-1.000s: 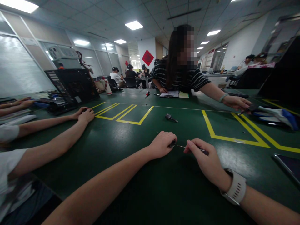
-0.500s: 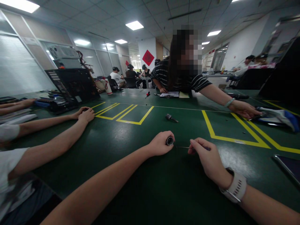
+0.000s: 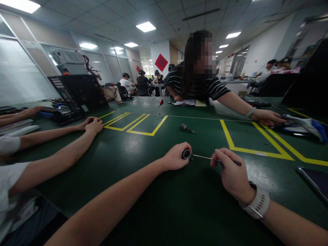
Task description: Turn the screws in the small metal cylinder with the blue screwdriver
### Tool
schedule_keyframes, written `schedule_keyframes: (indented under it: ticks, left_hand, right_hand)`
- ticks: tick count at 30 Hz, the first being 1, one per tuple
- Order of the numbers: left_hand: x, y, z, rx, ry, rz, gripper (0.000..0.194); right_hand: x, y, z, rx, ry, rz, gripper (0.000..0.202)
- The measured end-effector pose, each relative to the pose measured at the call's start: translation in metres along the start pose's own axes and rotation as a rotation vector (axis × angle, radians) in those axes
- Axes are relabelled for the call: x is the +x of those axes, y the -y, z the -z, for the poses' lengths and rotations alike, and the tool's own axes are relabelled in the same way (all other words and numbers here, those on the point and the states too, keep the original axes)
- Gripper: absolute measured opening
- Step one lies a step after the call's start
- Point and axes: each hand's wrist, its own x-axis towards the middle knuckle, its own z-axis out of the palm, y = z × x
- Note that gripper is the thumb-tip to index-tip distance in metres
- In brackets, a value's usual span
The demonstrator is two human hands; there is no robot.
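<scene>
In the middle of the green table [image 3: 164, 201], my left hand [image 3: 177, 156] is closed around a black cylindrical part [image 3: 186, 154], its round open end facing me. My right hand [image 3: 232, 167] grips a thin screwdriver [image 3: 203, 156] by its dark handle, and the metal shaft points left toward the cylinder without touching it. A tiny dark piece [image 3: 192, 159] lies just beside the cylinder. Farther back on the table rests a dark part with a narrow metal tip [image 3: 187, 128].
Across the table a person in a striped shirt [image 3: 176, 80] reaches toward a blue-and-white item [image 3: 311, 126]. Another person's hands [image 3: 94, 125] are at the left. Yellow tape [image 3: 263, 152], a red screwdriver [image 3: 160, 103] and a dark flat device [image 3: 314, 181] are around.
My right hand has moved slightly right, drawing the screwdriver back, and more of its shaft and handle shows. The tiny piece beside the cylinder is now visible. My left hand stays nearly still.
</scene>
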Motion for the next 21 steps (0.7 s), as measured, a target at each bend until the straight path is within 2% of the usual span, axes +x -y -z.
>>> schedule_keyframes:
  ticks: [2,6,10,13,15,17,21]
  left_hand:
    - [0.000,0.002,-0.001,0.001,-0.053,0.009,0.023]
    - [0.002,0.006,-0.002,0.091,-0.116,-0.065,0.018]
    - [0.003,0.007,-0.003,0.185,-0.082,-0.100,0.013]
    - [0.003,0.004,-0.004,0.236,-0.038,-0.102,0.014]
    - [0.002,0.003,-0.004,0.256,-0.017,-0.107,0.014]
    - [0.001,0.001,-0.004,0.265,0.000,-0.111,0.013]
    - [0.001,0.001,-0.003,0.249,0.010,-0.106,0.013]
  right_hand:
    - [-0.003,0.004,0.000,-0.047,0.062,0.072,0.027]
    - [-0.008,0.014,-0.006,-0.253,0.239,0.186,0.024]
    - [-0.012,0.017,-0.012,-0.429,0.327,0.337,0.019]
    - [-0.015,0.017,-0.015,-0.536,0.348,0.380,0.017]
    - [-0.014,0.017,-0.015,-0.528,0.338,0.328,0.020]
    - [-0.010,0.016,-0.013,-0.443,0.318,0.195,0.024]
    - [0.002,0.011,-0.010,-0.042,0.266,-0.114,0.029]
